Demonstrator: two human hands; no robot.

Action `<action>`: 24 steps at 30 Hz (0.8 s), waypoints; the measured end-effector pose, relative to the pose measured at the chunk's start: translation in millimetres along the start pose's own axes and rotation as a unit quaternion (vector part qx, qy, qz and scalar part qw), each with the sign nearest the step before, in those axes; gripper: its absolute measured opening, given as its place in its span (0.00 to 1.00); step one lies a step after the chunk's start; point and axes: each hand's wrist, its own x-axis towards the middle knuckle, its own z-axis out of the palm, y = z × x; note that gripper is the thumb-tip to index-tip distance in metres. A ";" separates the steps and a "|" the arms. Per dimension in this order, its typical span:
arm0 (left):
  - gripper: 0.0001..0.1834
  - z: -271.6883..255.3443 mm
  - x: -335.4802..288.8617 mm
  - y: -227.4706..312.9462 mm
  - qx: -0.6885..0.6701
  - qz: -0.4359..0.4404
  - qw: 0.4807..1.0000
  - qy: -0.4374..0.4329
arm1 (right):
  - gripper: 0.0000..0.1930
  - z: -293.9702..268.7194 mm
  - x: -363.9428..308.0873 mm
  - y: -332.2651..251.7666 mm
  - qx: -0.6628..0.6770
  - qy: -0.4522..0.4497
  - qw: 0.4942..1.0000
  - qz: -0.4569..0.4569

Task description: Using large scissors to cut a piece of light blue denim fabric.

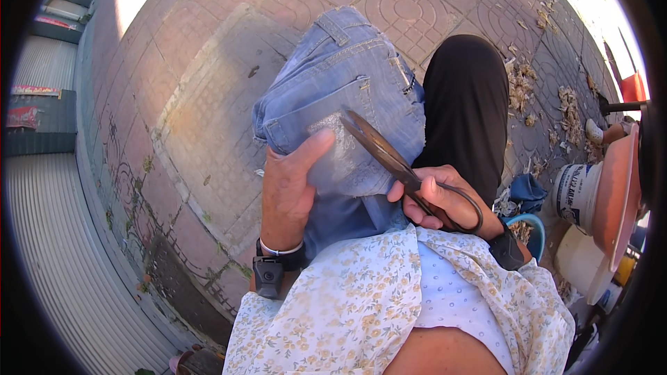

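Right hand (448, 198) curled round scissors (379, 144), blades over jeans (326, 83); left hand (288, 184) at jeans' left edge, fingers hidden, grip unclear.

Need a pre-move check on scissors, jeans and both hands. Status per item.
1. Scissors held in right hand: ok, fingers at the handles.
2. Left hand on jeans: ok, thumb on the front; grip behind cannot be seen.
3. Thumb well clear of the blade tips: not ok, it points toward them, close by.
4. Pale frayed patch in view: ok, partly beside the blades.
5. Blade tips off the denim: cannot tell.
6. Black-clad knee out of the blades' line: ok.
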 end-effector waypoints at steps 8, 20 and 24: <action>0.24 5.5 -0.6 2.1 0.061 0.056 0.996 0.017 | 0.27 16.1 11.9 20.4 0.017 0.049 0.995 -0.083; 0.20 9.7 -15.9 -5.2 0.190 0.061 0.980 0.010 | 0.31 16.6 39.4 -37.9 0.136 0.283 0.914 -0.258; 0.21 -3.8 -7.9 3.2 0.021 -0.007 0.999 0.028 | 0.35 -0.6 19.1 -68.5 0.002 0.237 0.904 -0.355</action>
